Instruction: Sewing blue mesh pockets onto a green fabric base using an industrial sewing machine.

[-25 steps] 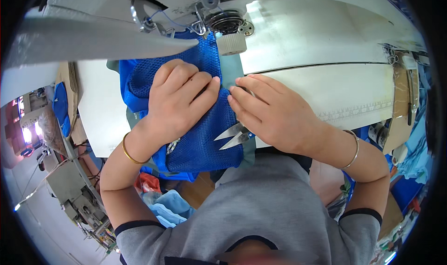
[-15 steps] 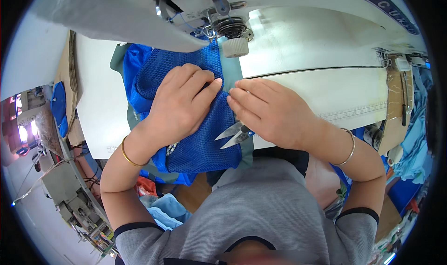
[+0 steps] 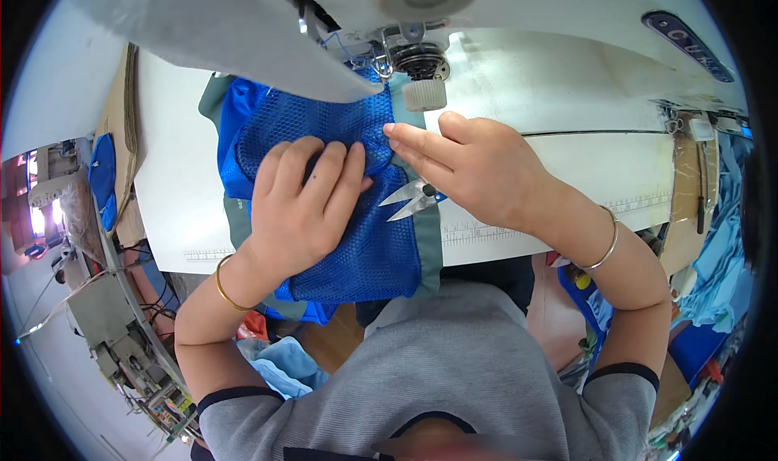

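Note:
Blue mesh fabric [image 3: 356, 258] with a grey-green strip [image 3: 429, 258] along its right edge lies under the sewing machine's head. My left hand [image 3: 304, 197] rests on the mesh, its fingers slightly apart and bent. At the mesh's right edge, the extended fingertips of my right hand [image 3: 478, 165] touch the fabric near the seam. From beneath that hand poke the two parted blades of a pair of scissors [image 3: 405, 201], pointing left over the mesh; the hand covers their handles. The needle area is partly hidden behind the machine's white cover.
The sewing machine [image 3: 567, 15] spans the top, with a white ribbed knob [image 3: 424, 95] hanging near the fabric. A ruler scale [image 3: 478, 232] runs along the white table's front edge. Cardboard [image 3: 689, 193] and light blue cloth [image 3: 717, 250] lie at the right; more machinery [image 3: 113, 323] stands at the left.
My left hand has drawn back toward me and its fingers have spread. My right hand has turned, its fingers reaching farther along the seam, and the scissor blades have moved away from me.

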The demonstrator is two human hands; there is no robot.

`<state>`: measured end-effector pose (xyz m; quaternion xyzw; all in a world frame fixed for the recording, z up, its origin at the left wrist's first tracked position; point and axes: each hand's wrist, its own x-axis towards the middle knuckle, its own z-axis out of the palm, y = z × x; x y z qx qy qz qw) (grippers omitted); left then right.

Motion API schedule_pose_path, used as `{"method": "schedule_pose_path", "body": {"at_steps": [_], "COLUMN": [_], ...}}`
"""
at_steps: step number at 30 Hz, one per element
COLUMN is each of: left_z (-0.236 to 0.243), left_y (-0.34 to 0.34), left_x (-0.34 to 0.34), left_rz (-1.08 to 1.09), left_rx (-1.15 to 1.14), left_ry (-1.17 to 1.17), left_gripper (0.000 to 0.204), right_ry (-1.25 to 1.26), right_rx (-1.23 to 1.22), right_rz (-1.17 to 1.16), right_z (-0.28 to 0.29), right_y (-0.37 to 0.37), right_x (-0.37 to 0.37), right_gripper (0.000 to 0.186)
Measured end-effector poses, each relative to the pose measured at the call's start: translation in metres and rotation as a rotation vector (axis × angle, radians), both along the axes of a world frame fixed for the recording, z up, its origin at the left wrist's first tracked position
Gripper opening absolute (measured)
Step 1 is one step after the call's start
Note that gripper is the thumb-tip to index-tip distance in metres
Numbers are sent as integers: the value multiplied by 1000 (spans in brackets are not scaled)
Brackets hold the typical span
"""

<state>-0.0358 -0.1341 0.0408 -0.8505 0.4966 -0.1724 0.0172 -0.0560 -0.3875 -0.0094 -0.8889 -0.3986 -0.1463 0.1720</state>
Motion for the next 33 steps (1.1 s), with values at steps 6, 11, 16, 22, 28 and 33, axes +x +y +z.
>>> {"method": "schedule_pose_path", "body": {"at_steps": [6, 11, 16, 22, 28, 33], "left_z": [-7, -7, -8, -2, -15, -23], "left_y": [-4, -11, -11, -10, -12, -10], "left_x": [3, 8, 13, 10, 12, 14], "left_rz": [11, -151, -260, -275, -259, -229], "left_rx": [-87, -122, -84, 2, -162, -314], "left_ry": [248, 183, 55, 113, 220, 328], "left_gripper": [41, 37, 35, 32, 30, 31], "right_ry": [2, 1, -15, -12, 19, 22], "right_rx": [-9, 16, -7, -31, -11, -34], "right_rz": [0, -1, -40, -34, -28, -12], "right_z": [-1, -1, -1, 2, 4, 5], "right_y": [-1, -1, -1, -2, -2, -2], "right_x": [0, -5, -15, -14, -14, -10], "right_gripper": [33, 33, 30, 30, 30, 31]}}
